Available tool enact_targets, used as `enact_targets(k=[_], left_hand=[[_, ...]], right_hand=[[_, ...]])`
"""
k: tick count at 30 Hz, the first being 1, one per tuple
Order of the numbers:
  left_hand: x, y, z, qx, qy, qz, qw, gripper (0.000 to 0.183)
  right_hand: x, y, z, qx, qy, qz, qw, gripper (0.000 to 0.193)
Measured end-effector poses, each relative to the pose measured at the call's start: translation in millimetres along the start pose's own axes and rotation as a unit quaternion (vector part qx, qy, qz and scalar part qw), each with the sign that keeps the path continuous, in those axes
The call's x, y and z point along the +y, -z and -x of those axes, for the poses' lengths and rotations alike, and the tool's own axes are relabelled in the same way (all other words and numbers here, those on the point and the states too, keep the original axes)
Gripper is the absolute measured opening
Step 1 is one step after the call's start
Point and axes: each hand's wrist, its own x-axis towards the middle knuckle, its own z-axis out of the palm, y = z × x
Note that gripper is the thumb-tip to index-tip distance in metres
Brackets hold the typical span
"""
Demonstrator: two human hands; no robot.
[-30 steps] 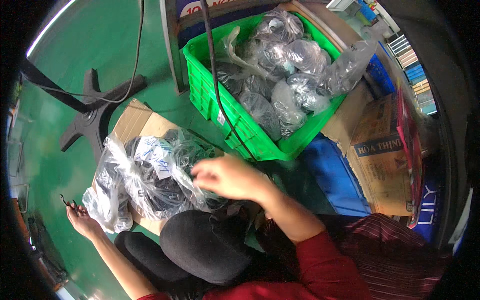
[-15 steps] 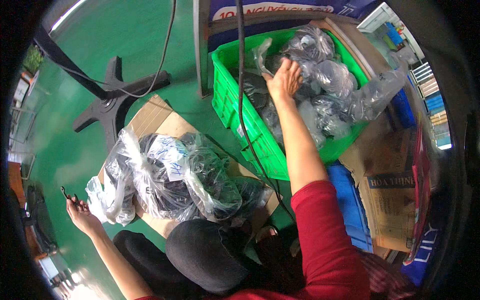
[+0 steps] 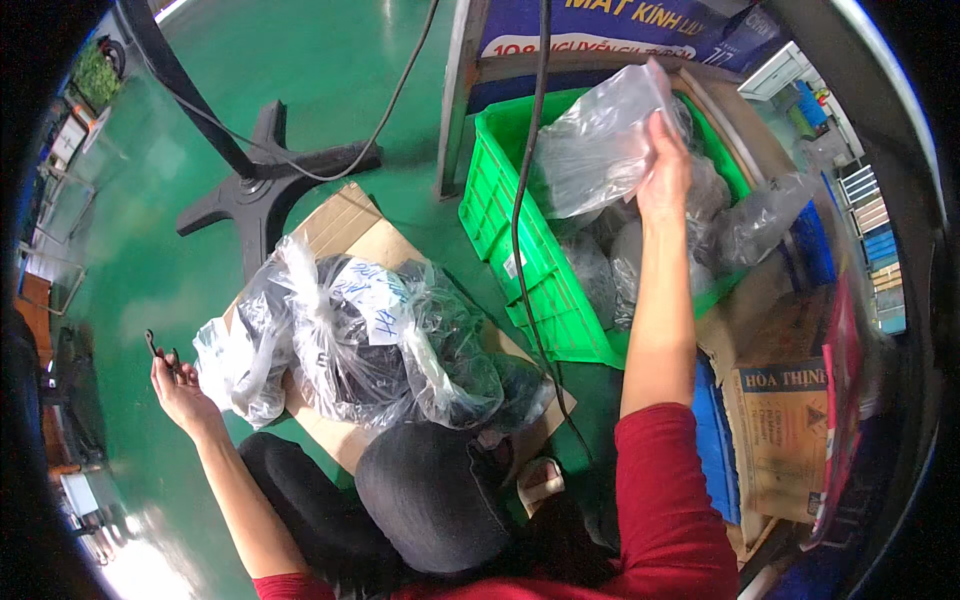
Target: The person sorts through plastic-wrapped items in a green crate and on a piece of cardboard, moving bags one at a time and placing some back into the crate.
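Now our right hand point(image 3: 665, 185), reaching over the green crate point(image 3: 500, 215) half a second ago, has closed on a clear plastic bag point(image 3: 600, 145) held above the crate's other bags point(image 3: 640, 275), so one is in our grasp, contents unclear. Our left hand point(image 3: 185, 398) still grips a small dark tool point(image 3: 152, 343), near the filled bags point(image 3: 345, 350) on the cardboard point(image 3: 345, 222).

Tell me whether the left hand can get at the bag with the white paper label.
Probably yes: the labelled bag lies right of the left hand, and only crumpled clear plastic between them might need reaching over; the held dark tool could hamper its fingers.
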Motion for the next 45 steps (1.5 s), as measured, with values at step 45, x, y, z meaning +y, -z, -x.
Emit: enact_targets(k=[45], left_hand=[[49.5, 70.8, -24.8, -0.004, -0.070, 0.039, 0.997, 0.027]], right_hand=[[107.9, -269.2, 276.7, -0.314, -0.480, -0.139, 0.807, 0.013]])
